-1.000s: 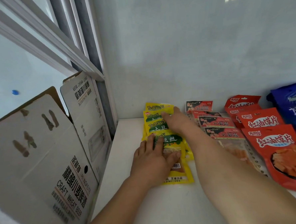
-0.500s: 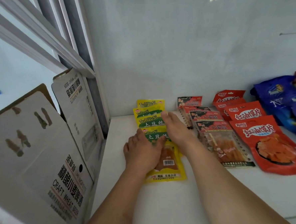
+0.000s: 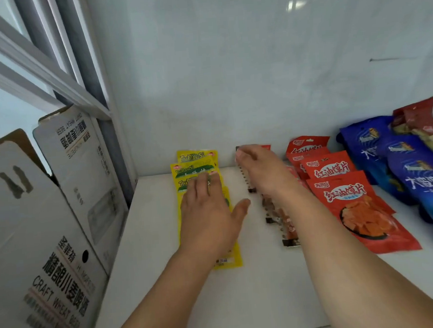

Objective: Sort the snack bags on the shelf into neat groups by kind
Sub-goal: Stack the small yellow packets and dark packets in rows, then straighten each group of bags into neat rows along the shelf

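At the far left a cardboard box (image 3: pixel 49 224) leans against the white shelf (image 3: pixel 244 301). Next comes the row of yellow bags (image 3: pixel 196 165), overlapping like roof tiles from the back wall toward the front; the left hand (image 3: pixel 208 215) lies flat on them, fingers straight, thumb spread. Just beside, the right hand (image 3: pixel 259 171) rests palm-down with relaxed fingers on the row of clear-windowed bags (image 3: pixel 277 216), gripping nothing that I can see (most of that row is hidden under the forearm). Then the red bags (image 3: pixel 357 201) lie in their own overlapped row, and the blue bags (image 3: pixel 413 172) sit at the far right. The risk: slick film slides easily, so a sideways push or a dragging forearm could fan a row out or nudge it into its neighbour.
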Motion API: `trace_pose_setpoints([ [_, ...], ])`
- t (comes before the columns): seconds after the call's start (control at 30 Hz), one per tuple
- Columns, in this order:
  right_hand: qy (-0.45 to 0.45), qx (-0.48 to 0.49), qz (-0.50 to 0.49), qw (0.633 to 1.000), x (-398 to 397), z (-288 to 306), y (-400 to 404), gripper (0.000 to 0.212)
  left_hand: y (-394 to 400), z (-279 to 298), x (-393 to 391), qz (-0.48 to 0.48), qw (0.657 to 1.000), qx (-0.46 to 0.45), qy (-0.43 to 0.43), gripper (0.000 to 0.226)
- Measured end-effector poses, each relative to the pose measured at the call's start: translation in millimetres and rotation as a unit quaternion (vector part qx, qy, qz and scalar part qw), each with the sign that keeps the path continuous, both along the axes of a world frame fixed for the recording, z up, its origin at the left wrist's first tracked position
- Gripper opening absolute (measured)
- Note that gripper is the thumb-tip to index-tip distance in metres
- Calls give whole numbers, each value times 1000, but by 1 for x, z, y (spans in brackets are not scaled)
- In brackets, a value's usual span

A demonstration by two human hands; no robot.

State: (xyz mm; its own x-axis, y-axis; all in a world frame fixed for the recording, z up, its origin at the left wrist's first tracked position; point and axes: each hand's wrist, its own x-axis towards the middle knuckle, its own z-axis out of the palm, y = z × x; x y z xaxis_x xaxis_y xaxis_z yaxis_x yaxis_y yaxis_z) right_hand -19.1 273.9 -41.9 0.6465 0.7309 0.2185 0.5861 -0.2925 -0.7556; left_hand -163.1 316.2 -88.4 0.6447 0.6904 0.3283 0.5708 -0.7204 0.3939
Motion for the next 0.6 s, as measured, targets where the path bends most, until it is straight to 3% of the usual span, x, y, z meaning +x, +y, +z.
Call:
trace_pose_setpoints([
  [0.1,4,8,-48,999,20,2,-31,42,-22,4,22,-58,997,-23,37,86],
  [0.27,65,5,-41,997,46,-22,-61,26,-52,-10,67,-131,984,-16,116,93],
  [0.4,76,3,-29,997,69,-37,-64,39,-61,-27,84,-130,974,-37,181,75],
  [0.6,57,-24,-40,997,87,-51,-54,43,-64,-27,86,-102,973,-60,200,76],
])
